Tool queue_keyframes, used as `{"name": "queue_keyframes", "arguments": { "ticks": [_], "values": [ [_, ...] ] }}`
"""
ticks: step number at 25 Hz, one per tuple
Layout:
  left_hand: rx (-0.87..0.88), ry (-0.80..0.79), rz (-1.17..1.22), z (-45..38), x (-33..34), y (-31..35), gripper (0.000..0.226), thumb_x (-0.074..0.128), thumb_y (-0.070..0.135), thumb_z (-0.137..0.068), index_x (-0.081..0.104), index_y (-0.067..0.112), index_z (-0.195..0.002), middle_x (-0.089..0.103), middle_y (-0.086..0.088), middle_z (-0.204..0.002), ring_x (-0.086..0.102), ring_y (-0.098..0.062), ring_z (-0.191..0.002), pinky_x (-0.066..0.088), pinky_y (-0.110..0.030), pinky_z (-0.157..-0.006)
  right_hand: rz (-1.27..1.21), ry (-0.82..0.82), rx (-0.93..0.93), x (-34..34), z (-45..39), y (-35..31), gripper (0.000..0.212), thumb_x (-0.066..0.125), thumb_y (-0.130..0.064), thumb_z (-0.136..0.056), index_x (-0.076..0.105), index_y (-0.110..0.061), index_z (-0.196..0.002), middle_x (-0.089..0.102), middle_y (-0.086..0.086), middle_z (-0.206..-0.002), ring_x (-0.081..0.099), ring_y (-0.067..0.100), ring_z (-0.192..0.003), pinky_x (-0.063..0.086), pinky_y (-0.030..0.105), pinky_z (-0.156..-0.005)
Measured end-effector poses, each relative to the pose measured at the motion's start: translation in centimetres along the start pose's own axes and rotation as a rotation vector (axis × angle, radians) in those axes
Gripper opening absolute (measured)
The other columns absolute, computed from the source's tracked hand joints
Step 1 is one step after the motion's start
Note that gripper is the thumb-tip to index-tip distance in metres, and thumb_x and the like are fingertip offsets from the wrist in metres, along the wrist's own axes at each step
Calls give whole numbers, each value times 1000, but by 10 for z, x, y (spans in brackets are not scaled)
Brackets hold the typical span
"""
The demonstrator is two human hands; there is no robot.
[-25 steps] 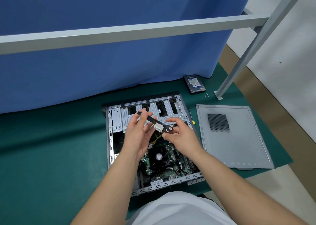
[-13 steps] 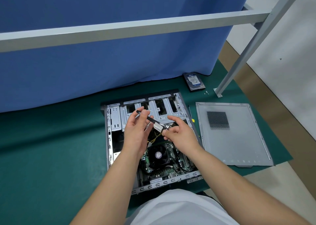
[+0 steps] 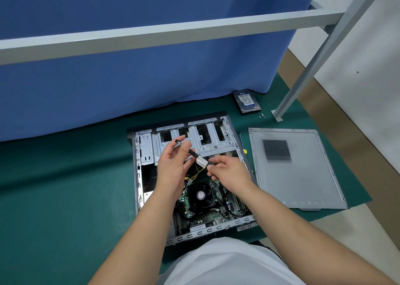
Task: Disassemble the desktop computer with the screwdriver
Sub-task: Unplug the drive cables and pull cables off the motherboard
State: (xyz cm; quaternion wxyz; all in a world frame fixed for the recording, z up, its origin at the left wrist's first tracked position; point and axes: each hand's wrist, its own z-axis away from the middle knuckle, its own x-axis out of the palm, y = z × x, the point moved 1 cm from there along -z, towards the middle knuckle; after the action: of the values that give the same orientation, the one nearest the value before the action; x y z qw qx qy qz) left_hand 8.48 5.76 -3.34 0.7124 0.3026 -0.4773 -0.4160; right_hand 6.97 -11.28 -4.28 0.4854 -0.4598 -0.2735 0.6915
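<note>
over the open grey steel computer case (image 3: 138, 176) lying on its side on the green mat (image 3: 65, 187), both my hands hold a slim black memory stick with a white label (image 3: 195, 156). left hand (image 3: 173, 167) pinches its far end between thumb and fingers, right hand (image 3: 229, 172) pinches the near end at the label. since a second ago the stick has come a bit lower and closer to me, grips unchanged. i read that as: module is out of its slot and only needs setting aside.

below the hands: black cpu fan (image 3: 200, 194) on the green board, yellow-and-black cables just beyond it, all untouched, so plenty of the teardown is left. beyond that, the bare metal drive cage (image 3: 205, 141).

right of the case, the yellow-handled screwdriver (image 3: 244, 149) lies tight along the case wall, mostly hidden. further right, the flat grey side panel (image 3: 303, 176), near corner overhanging the mat edge. far right corner: blue-label hard drive (image 3: 246, 101) and a few loose screws (image 3: 262, 116) by the frame foot.

open room is the wide mat on my left. right side is crowded, so i'd park the stick left.
</note>
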Motion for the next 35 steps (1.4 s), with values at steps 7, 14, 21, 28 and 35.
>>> {"name": "queue_keyframes", "arguments": {
  "ticks": [7,14,21,28,35],
  "values": [
    [-17,18,19,-1,0,-1,27,81,37,-84,75,29,-108,75,-4,-106,73,-23,-97,59,-30,-79,-71,-54,83,2,0,3,6,69,-20,-95,66,-25,-98,78,-2,-80,70,9,-67,57,34,-70],
    [-40,19,14,-6,-5,-1,13,78,32,-89,76,33,-102,76,-4,-107,72,-21,-96,59,-31,-77,-307,-131,176,1,4,3,13,65,-16,-100,73,-7,-105,79,7,-88,72,11,-74,60,23,-69],
    [-26,-34,17,-8,0,-2,27,83,21,-86,75,23,-112,75,-10,-104,73,-24,-96,59,-34,-83,-298,-101,155,0,6,3,11,70,-20,-97,73,-9,-98,79,7,-85,73,11,-72,61,25,-71],
    [-158,104,77,-28,-9,-2,19,77,24,-91,72,11,-104,76,-8,-95,74,-17,-82,57,-22,-60,-206,-159,-81,-2,9,-4,16,67,-12,-98,73,-27,-100,78,7,-84,70,12,-72,55,25,-71],
    [-344,72,-13,-47,0,0,28,81,21,-86,71,4,-106,78,-13,-93,73,-15,-71,57,-20,-53,220,-170,-474,-14,5,-12,14,66,-23,-98,75,-33,-103,74,-16,-80,69,1,-71,49,11,-68]
  ]
}}
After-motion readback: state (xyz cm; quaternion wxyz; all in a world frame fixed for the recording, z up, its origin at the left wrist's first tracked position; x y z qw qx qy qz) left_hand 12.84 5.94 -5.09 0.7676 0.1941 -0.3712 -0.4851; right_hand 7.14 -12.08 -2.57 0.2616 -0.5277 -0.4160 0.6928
